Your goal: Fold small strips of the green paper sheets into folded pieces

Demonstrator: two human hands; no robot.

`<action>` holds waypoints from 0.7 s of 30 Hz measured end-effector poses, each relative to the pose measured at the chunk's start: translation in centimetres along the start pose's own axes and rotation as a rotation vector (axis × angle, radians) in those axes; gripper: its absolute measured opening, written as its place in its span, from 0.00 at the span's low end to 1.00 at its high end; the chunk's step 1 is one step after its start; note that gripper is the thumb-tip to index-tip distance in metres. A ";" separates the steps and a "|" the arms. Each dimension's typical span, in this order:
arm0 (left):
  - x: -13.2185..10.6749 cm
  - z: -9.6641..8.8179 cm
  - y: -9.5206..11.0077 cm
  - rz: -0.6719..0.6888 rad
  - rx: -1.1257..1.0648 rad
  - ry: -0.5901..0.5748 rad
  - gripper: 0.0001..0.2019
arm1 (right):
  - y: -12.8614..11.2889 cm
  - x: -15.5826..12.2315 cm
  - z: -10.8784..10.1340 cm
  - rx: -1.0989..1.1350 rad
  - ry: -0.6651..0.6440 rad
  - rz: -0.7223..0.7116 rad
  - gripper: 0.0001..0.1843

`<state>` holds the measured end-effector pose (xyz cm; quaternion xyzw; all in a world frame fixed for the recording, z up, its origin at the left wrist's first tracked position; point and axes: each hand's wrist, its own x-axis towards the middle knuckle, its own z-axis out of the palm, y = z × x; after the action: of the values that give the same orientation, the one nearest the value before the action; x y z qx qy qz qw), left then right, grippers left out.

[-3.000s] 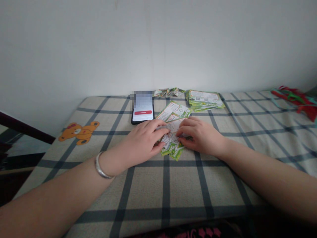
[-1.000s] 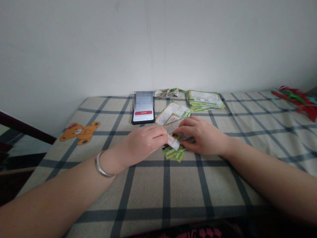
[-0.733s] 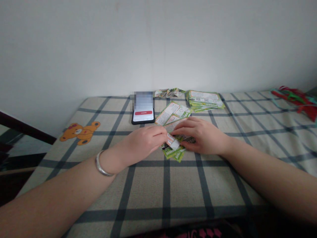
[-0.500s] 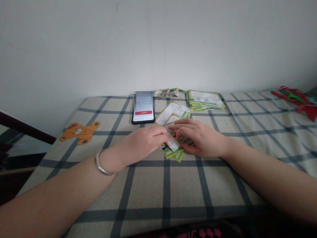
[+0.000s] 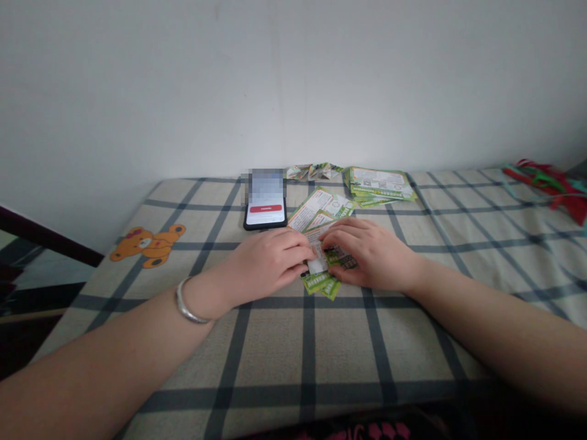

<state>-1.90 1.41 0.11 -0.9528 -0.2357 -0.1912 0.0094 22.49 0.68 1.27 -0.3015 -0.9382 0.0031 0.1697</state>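
Observation:
Both my hands work on a small folded paper leaflet, white and green, on top of other printed leaflets. My left hand, below a silver bangle, pinches the left side of the folded piece with bent fingers. From the right, my right hand curls over the same paper, thumb toward me and fingertips on the far side. Green leaflet corners poke out below the fingers. Parts of the folded paper are hidden under both hands.
A phone with a lit screen lies beyond my left hand. Folded paper pieces and a leaflet stack sit by the wall. A bear figure is at the left, red and green cloth at the far right.
My right fingers have shifted slightly right and curled more. The small paper under my hands has turned and moved a little left, showing a whiter face.

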 end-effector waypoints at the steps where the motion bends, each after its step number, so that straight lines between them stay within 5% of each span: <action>1: 0.0 -0.1 0.1 -0.012 0.006 -0.013 0.07 | -0.1 0.0 0.0 -0.011 -0.007 0.010 0.16; 9: 0.1 -0.6 0.8 -0.043 0.071 -0.026 0.12 | -0.2 0.1 -0.1 -0.092 0.002 -0.014 0.16; 17: 0.3 -0.5 0.9 -0.012 0.192 0.021 0.07 | 0.2 0.1 -0.4 -0.040 0.000 -0.030 0.29; 21: 0.4 -0.5 0.8 0.012 0.213 0.057 0.07 | 0.5 0.0 -0.6 0.001 -0.022 -0.045 0.19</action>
<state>-1.45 0.81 0.77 -0.9420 -0.2484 -0.1920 0.1185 22.99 1.00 1.80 -0.2802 -0.9466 0.0031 0.1596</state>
